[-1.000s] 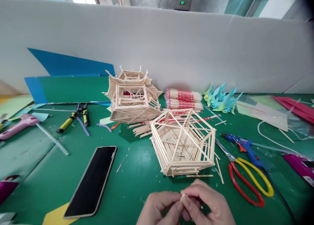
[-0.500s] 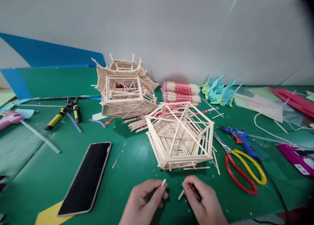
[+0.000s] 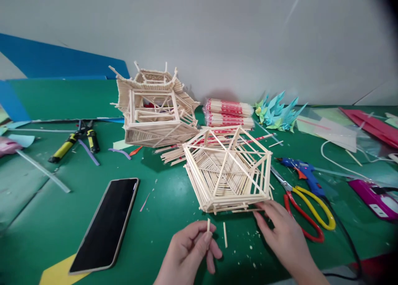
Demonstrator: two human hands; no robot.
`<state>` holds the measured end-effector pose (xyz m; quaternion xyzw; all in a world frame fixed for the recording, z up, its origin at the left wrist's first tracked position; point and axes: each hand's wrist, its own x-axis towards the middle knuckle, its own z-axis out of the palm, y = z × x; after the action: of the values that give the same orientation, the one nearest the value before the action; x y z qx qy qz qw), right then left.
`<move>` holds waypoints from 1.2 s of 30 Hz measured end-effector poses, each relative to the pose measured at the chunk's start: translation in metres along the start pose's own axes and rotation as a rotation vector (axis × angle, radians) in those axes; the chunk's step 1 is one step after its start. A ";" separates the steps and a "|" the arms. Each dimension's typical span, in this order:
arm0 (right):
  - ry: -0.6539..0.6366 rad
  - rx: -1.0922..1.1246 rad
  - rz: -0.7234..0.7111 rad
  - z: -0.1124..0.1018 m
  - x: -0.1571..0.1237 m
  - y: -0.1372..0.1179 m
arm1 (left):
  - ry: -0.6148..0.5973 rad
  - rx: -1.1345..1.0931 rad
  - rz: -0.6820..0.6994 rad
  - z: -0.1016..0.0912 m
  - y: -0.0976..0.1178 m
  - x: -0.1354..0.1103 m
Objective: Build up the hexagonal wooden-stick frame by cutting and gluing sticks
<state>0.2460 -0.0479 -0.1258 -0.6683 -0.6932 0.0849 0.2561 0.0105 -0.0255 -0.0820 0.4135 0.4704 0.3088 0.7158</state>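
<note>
My left hand (image 3: 189, 252) pinches a short wooden stick piece (image 3: 208, 225) upright between thumb and forefinger, near the bottom middle. A second short stick piece (image 3: 225, 235) lies on the green mat just right of it. My right hand (image 3: 281, 231) reaches with fingers extended to the front right corner of a hexagonal stick frame (image 3: 228, 171) and touches its lower edge. Behind that frame stands a taller stick pavilion model (image 3: 154, 108).
A black phone (image 3: 105, 225) lies at front left. Red and yellow scissors (image 3: 306, 212) and a blue glue gun (image 3: 303, 175) lie right of the frame. Wrapped chopstick packs (image 3: 230, 113), loose sticks (image 3: 174, 154), yellow-handled cutters (image 3: 76, 140) and teal paper cranes (image 3: 278, 115) sit further back.
My hands, first together on one stick, parted with a piece each. The right hand has put its piece down on the mat and moved up right to the hexagonal frame.
</note>
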 end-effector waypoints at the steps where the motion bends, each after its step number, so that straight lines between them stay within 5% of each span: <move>1: -0.033 -0.019 -0.026 -0.003 0.003 0.005 | -0.009 -0.029 -0.012 0.000 0.000 0.000; 10: -0.373 -0.089 -0.205 -0.011 0.012 0.002 | 0.016 -0.226 -0.092 0.011 0.005 -0.008; 15: -0.405 -0.083 -0.189 -0.023 0.007 -0.012 | 0.104 -0.105 -0.026 0.014 0.000 -0.008; 20: -0.449 0.364 -0.049 -0.040 -0.002 -0.053 | 0.160 -0.119 -0.009 0.020 0.000 -0.009; 36: -0.377 0.683 0.013 -0.021 -0.004 -0.087 | 0.076 -0.142 0.061 0.018 0.003 -0.008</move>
<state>0.1789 -0.0643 -0.0687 -0.5216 -0.6559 0.4337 0.3311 0.0243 -0.0360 -0.0724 0.3638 0.4612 0.3785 0.7153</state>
